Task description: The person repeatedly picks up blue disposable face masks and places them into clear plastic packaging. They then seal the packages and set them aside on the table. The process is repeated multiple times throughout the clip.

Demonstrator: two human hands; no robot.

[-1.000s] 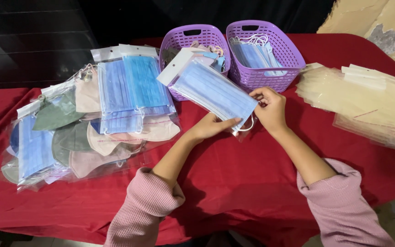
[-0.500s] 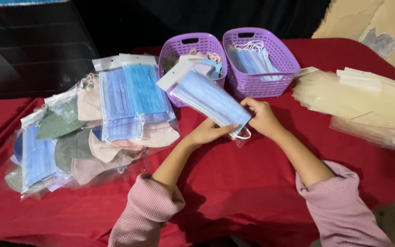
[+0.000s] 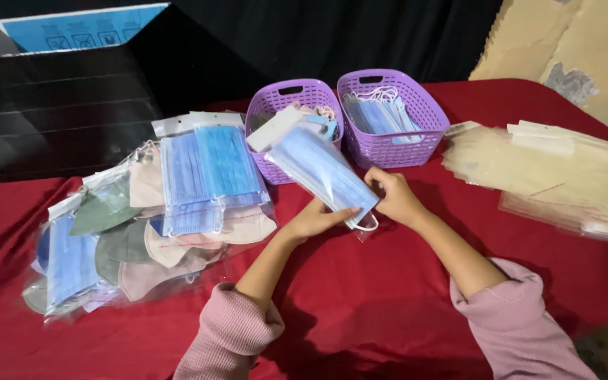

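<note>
Table (image 3: 360, 309), red cloth over it, fills most of the view.

Left side of table: wide heap of bagged masks (image 3: 156, 218), blue pleated ones on top, green and pink cup-shaped ones under and beside them.

Right side: stack of empty clear bags (image 3: 550, 176), flat, white header strips toward the far edge.

Far middle: two purple baskets side by side. Left basket (image 3: 276, 105) holds mixed masks; right basket (image 3: 395, 141) holds loose blue masks with white ear loops.

Mask pack (image 3: 318, 169): blue masks in a clear bag, white header card at the far end. Held tilted above the table, just in front of the left basket, header end up and away, open end down between both hands.

Left hand (image 3: 318, 219): under the pack's near end, palm up, fingers (image 3: 343, 211) curled along the lower edge, grasping it. Forearm runs in from lower left, pink sleeve pushed back at the elbow.

Right hand (image 3: 395, 197): at the pack's near right corner, fingers pinched on the bag edge. Forearm angles in from lower right, pink sleeve.

White ear loop (image 3: 364, 226) hangs out below the pack, between the hands.
</note>
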